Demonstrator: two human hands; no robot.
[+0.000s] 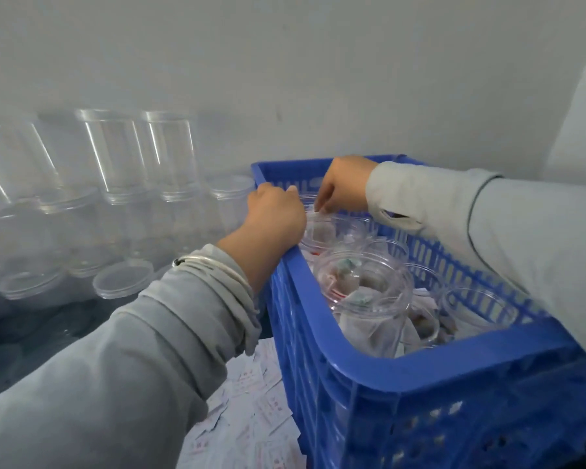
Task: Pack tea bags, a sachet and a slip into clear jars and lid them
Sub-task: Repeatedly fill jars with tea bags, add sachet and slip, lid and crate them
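Jars (362, 292) are crowded under both hands (274, 211) (344, 187) — left hand's hold and right hand's pinch cannot be told — a knock may tip one.

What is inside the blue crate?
The blue crate holds open clear jars with tea bags inside. Both hands, left and right, cover the far jars.
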